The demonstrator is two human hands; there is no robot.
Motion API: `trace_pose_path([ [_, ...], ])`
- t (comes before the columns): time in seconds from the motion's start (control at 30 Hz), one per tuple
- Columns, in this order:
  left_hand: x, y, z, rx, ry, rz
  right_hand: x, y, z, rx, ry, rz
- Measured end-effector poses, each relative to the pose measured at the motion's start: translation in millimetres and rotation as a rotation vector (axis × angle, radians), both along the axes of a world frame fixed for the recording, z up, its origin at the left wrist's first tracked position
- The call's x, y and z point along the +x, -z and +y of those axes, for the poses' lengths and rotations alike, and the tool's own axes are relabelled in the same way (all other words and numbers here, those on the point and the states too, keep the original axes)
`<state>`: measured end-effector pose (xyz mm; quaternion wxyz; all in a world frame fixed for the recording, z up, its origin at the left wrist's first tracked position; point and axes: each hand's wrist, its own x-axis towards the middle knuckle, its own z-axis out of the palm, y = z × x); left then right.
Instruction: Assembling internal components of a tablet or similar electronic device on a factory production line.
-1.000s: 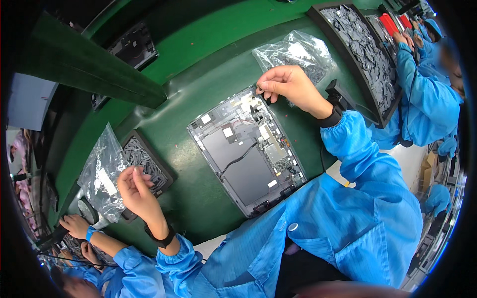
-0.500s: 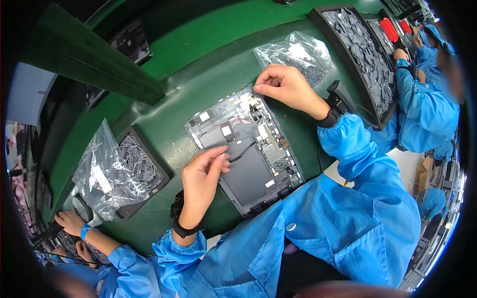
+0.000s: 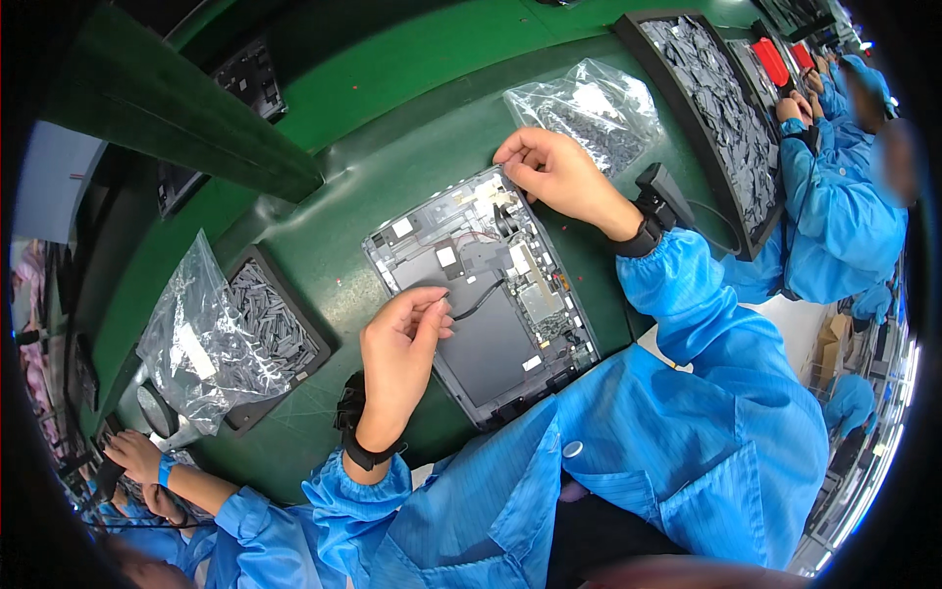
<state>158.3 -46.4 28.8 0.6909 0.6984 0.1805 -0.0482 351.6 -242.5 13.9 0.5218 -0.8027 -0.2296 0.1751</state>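
An opened electronic device [image 3: 481, 344], with a flat grey battery block, circuit boards and cables in a dark frame, lies tilted on the green bench before me. Over its left side my left hand [image 3: 397, 339] is closed in a pinch; a small dark piece [image 3: 446, 294] shows at the fingertips. A black cable [image 3: 481, 302] on the device ends close to those fingers. At the far corner of the frame my right hand [image 3: 554, 172] has its thumb and fingers pressed together. Whatever lies between them is too small or hidden to name.
A dark tray [image 3: 280, 319] of small grey strips, partly under a clear plastic bag [image 3: 196, 344], sits at the left. Another bag [image 3: 599, 113] of dark parts and a large tray [image 3: 706, 108] of grey pieces stand at the far right. Co-workers in blue sit on both sides.
My right hand has shifted slightly left along the device's far corner. My left hand has barely moved. The co-worker's hand at the lower left has moved a little.
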Motion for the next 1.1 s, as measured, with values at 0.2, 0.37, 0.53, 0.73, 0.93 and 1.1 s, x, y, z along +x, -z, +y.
trace_pose_path([
  [0.2,-1,0,-1,-0.012,-0.007,0.014,-7,-10,4,-0.049,0.033,0.002],
  [0.37,-1,1,-2,-0.019,-0.039,-0.005,-17,-11,14,-0.152,0.064,-0.371],
  [0.53,-2,4,-3,0.000,-0.070,-0.024,-27,-2,16,-0.148,0.152,-0.461],
  [0.73,-3,7,-1,0.037,-0.034,-0.070,-22,-5,-2,-0.034,0.047,-0.227],
  [0.93,7,-11,-9,-0.152,-0.054,-0.263,-37,-30,4,-0.003,0.149,-0.784],
  [1.1,11,-21,-23,-0.222,-0.057,-0.364,-77,-41,14,0.366,-0.109,0.085],
])
